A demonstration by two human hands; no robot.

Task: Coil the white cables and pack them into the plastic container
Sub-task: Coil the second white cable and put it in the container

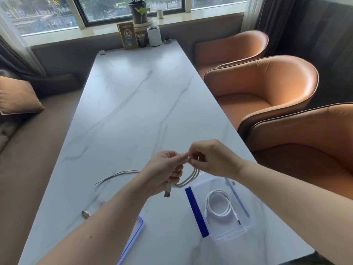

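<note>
Loose cable tail [116, 174] lies on the marble table [133, 111], far left. Blue-rimmed lid [133, 240] near edge. My left hand [164, 169] curls round the half-coiled white cable [188, 178], plug hanging below. Right hand [212, 157] pinches the loops' top. Plastic container [231, 234] at right, open, one coiled cable [217, 206] inside

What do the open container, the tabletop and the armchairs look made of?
Container: clear, glossy plastic; the coiled cable shows through its walls. Tabletop: polished marble or marble-look slab; grey veins, window glare. Armchairs: smooth orange leather or imitation; soft sheen, piped edges.
</note>
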